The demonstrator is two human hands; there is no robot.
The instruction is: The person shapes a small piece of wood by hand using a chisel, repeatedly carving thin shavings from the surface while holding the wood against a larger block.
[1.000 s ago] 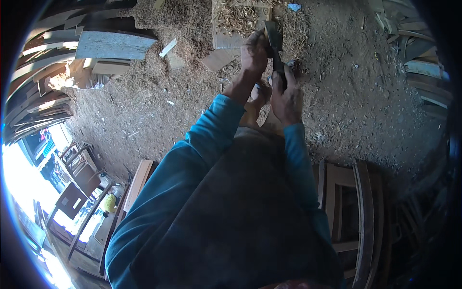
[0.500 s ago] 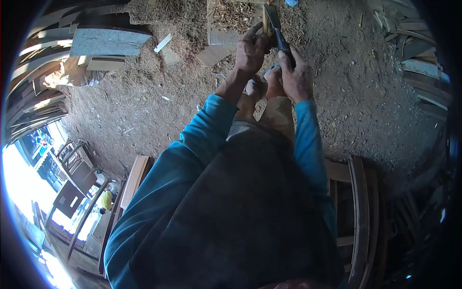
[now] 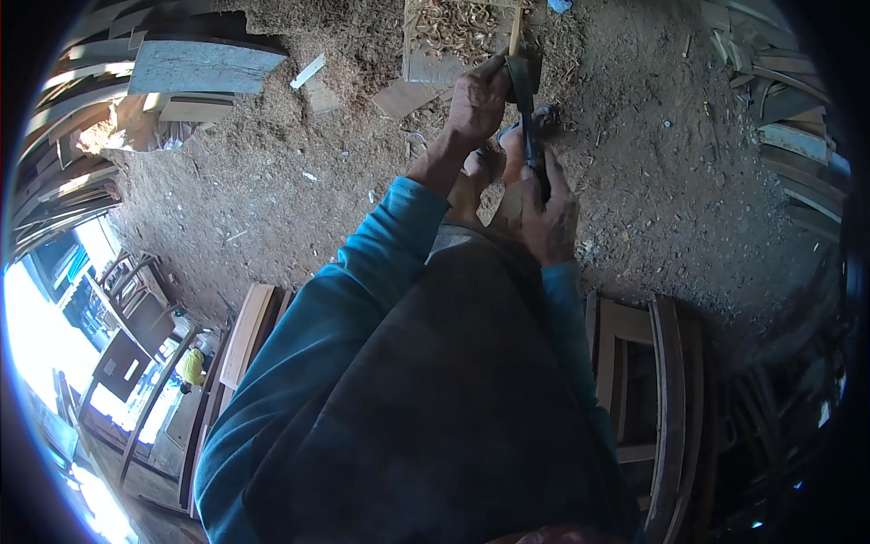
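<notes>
My left hand (image 3: 477, 107) is closed round the lower part of a narrow light wooden strip (image 3: 516, 33), which stands out past my fingers toward the far edge. In my right hand (image 3: 551, 220) is the dark handle of a long-bladed cutting tool (image 3: 526, 113); its exact kind is unclear. The broad end of its blade lies against or just beside the strip, close to my left fingertips; I cannot tell whether they touch. Beyond my left hand, a wooden board (image 3: 435, 68) carries a heap of curled shavings (image 3: 462, 29).
My feet (image 3: 485, 163) are on the dirt floor just below the blade. Stacked boards (image 3: 207, 66) lie at the far left, more planks (image 3: 793, 136) at the right. Wooden frames (image 3: 666, 390) stand near my right side. A person in yellow (image 3: 191, 367) is at the lower left.
My right hand has drawn the bladed tool back toward my body, bringing the blade down along the strip to my left fingers. The left hand keeps its hold and has barely moved.
</notes>
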